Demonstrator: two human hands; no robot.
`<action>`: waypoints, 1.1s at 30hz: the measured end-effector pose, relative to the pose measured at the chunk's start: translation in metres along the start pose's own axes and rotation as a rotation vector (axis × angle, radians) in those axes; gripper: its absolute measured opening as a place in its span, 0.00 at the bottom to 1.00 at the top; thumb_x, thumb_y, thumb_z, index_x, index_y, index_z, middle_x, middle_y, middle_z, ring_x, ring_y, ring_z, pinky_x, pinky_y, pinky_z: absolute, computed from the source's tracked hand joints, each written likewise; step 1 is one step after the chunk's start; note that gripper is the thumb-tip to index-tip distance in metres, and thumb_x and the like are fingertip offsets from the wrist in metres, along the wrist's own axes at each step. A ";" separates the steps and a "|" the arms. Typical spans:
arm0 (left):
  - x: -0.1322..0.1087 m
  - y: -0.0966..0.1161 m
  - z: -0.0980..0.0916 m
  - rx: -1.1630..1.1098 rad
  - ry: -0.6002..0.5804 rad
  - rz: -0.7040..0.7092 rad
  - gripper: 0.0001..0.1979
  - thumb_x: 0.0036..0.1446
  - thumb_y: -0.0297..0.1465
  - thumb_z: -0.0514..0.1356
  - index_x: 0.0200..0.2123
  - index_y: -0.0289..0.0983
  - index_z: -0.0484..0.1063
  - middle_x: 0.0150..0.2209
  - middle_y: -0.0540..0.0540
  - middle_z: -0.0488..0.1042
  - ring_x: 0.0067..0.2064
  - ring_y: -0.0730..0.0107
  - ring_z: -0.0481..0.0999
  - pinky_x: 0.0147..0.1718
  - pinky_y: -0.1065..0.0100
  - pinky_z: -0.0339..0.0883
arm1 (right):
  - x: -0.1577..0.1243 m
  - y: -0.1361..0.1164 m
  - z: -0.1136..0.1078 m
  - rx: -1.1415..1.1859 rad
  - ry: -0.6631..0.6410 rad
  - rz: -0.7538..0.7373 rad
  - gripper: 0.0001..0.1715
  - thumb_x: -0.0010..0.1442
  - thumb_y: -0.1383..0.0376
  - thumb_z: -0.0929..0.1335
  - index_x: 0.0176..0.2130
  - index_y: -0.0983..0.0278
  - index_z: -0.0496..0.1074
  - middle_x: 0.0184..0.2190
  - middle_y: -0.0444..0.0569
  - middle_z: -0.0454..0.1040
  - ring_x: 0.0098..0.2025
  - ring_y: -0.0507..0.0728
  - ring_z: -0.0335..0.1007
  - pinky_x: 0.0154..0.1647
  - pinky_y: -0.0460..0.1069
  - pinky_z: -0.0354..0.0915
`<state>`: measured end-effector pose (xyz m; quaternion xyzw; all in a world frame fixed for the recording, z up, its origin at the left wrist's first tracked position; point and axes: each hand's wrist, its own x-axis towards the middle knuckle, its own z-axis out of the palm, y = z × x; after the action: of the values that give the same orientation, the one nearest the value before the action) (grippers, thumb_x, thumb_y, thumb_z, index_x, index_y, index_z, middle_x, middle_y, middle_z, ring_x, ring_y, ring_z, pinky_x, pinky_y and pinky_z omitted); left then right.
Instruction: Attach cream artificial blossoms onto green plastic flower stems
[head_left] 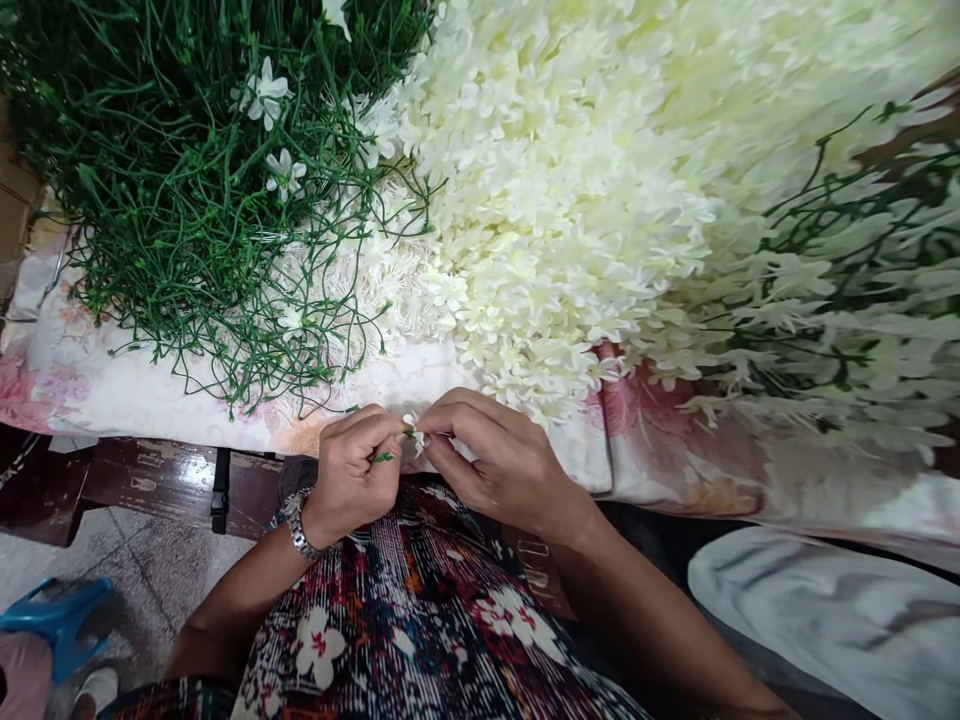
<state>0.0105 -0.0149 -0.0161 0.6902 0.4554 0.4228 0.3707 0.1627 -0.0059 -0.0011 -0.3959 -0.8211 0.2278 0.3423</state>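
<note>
My left hand (pixel 358 470) is closed in a pinch on a thin green plastic stem (pixel 384 457), a metal watch on its wrist. My right hand (pixel 491 455) pinches a small white artificial flower (pixel 414 432) at the tip of that stem. Both hands meet just in front of the table edge, over my patterned lap. Behind them lies a big heap of loose cream-white flowers (pixel 555 200). A tangle of bare green stems (pixel 187 190) fills the back left, with a few white flowers stuck on it.
A floral cloth (pixel 112 390) covers the table. Finished stems with white flowers (pixel 840 290) lie at the right. A white bag or cloth (pixel 825 610) sits lower right. A blue stool (pixel 56 620) stands on the floor at lower left.
</note>
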 end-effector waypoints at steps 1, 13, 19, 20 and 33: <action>0.000 0.000 0.000 0.009 -0.003 -0.005 0.07 0.46 0.18 0.52 0.23 0.33 0.65 0.19 0.53 0.57 0.23 0.78 0.57 0.22 0.73 0.52 | 0.000 0.000 0.001 -0.014 0.005 -0.002 0.06 0.53 0.75 0.60 0.33 0.67 0.63 0.26 0.47 0.65 0.30 0.50 0.61 0.29 0.46 0.62; -0.001 0.013 -0.007 -0.052 -0.042 -0.064 0.10 0.52 0.22 0.50 0.38 0.35 0.66 0.31 0.47 0.66 0.34 0.73 0.66 0.32 0.71 0.61 | -0.006 -0.002 -0.008 0.049 0.090 0.102 0.06 0.51 0.75 0.62 0.31 0.67 0.65 0.25 0.46 0.66 0.29 0.48 0.61 0.28 0.45 0.61; 0.000 0.019 -0.009 0.032 0.061 -0.077 0.10 0.54 0.22 0.49 0.36 0.35 0.67 0.32 0.46 0.67 0.36 0.72 0.67 0.35 0.71 0.60 | -0.015 -0.008 -0.009 -0.067 0.115 0.021 0.10 0.50 0.77 0.63 0.35 0.69 0.65 0.28 0.49 0.67 0.32 0.51 0.62 0.32 0.47 0.63; 0.001 0.019 -0.008 0.028 0.074 -0.084 0.10 0.55 0.22 0.48 0.37 0.35 0.67 0.31 0.47 0.67 0.35 0.73 0.67 0.34 0.71 0.60 | -0.016 -0.008 -0.011 -0.083 0.094 0.007 0.11 0.50 0.76 0.63 0.36 0.69 0.66 0.29 0.50 0.67 0.33 0.51 0.63 0.33 0.47 0.63; 0.010 0.028 -0.006 0.059 -0.252 -0.120 0.10 0.47 0.19 0.48 0.30 0.36 0.64 0.26 0.50 0.64 0.30 0.73 0.65 0.30 0.71 0.58 | 0.011 -0.030 -0.033 -0.043 -0.076 -0.132 0.07 0.52 0.72 0.64 0.34 0.69 0.68 0.30 0.51 0.68 0.34 0.52 0.62 0.34 0.48 0.62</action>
<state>0.0157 -0.0129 0.0139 0.7197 0.4580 0.2966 0.4293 0.1670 -0.0111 0.0447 -0.3390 -0.8626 0.2019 0.3167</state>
